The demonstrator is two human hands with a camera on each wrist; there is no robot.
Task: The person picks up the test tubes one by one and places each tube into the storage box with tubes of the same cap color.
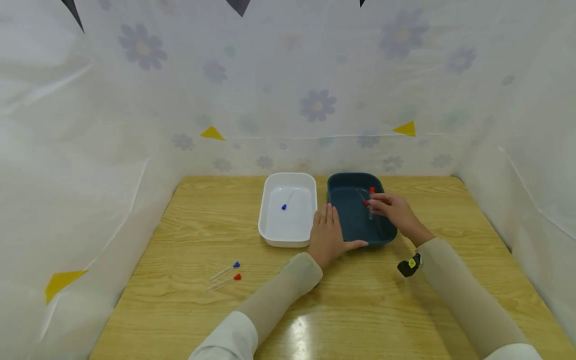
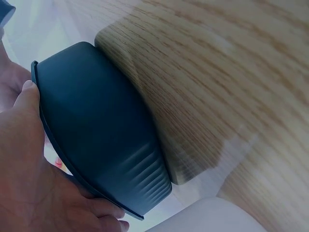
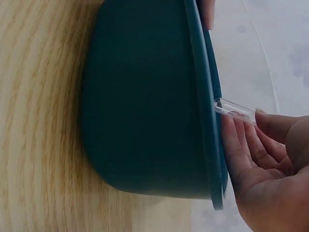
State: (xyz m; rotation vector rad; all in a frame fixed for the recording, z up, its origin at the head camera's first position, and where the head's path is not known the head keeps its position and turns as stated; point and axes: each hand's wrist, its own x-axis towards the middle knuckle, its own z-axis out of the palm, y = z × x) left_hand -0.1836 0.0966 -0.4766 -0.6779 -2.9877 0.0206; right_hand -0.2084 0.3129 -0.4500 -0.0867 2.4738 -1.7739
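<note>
My right hand [image 1: 392, 212] pinches a clear tube with a red cap [image 1: 372, 190] over the dark blue tray [image 1: 353, 176]. In the right wrist view, the clear end of that tube [image 3: 237, 109] sticks out from between thumb and fingers, beside the tray's rim. Another red-capped tube [image 1: 365, 202] lies inside the dark tray, partly behind the fingertips. Across the tray's near left corner rests my left hand [image 1: 327, 234], its fingers straight along the left rim and its thumb [image 2: 28, 96] stretched along the front rim.
Left of the dark tray stands a white tray [image 1: 288, 243], holding one blue-capped tube [image 1: 284, 206]. On the wooden table [image 1: 171, 310] at the front left lie a blue-capped tube [image 1: 225, 272] and a red-capped tube [image 1: 225, 284]. A flower-patterned sheet [image 1: 270, 90] hangs behind.
</note>
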